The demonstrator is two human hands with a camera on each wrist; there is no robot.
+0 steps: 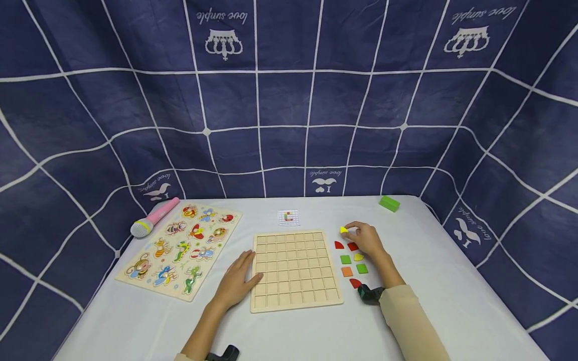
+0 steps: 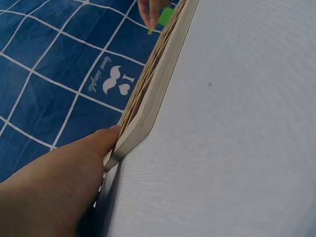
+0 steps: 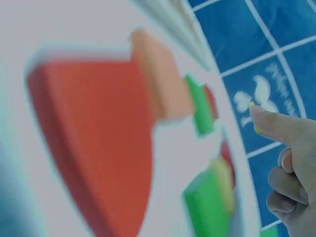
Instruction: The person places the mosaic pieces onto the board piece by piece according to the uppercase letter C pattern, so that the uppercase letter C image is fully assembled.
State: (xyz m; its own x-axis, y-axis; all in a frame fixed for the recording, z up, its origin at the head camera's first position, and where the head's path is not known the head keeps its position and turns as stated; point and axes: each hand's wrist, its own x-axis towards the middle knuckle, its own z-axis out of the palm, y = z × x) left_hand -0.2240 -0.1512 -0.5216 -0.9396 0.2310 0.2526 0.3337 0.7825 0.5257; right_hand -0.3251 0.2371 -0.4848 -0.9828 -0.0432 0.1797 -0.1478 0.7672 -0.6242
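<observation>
Grid board [image 1: 294, 268] sits mid-worktop, every cell bare as far as the head view shows, so I'd judge placement hasn't started. Left hand [image 1: 238, 281] lies flat against the board's left edge, fingers straight and together, steadying it; the left wrist view shows the hand [image 2: 59, 182] touching the board [image 2: 148, 94] side. Right of the board is the loose tile pile: red tile [image 1: 355, 283] nearest, then orange tile [image 1: 346, 272], two green tiles [image 1: 362, 268], another yellow and more reds further back, all off the board. Right hand [image 1: 367, 239] is at the pile's far end, fingers pinching a yellow tile [image 1: 344, 230]; whether it's lifted off the surface I can't tell. Right wrist view is too blurred to add much. Left to do, by my read: the whole pattern. Pattern card [image 1: 288, 217] lies just past the board. Worktop [image 1: 451, 301] is white; animal puzzle [image 1: 180, 248] and pink mic [image 1: 153, 217] at left, green block [image 1: 389, 203] at far right. Behind: navy cloth backdrop [image 1: 289, 100] with white grid lines.
</observation>
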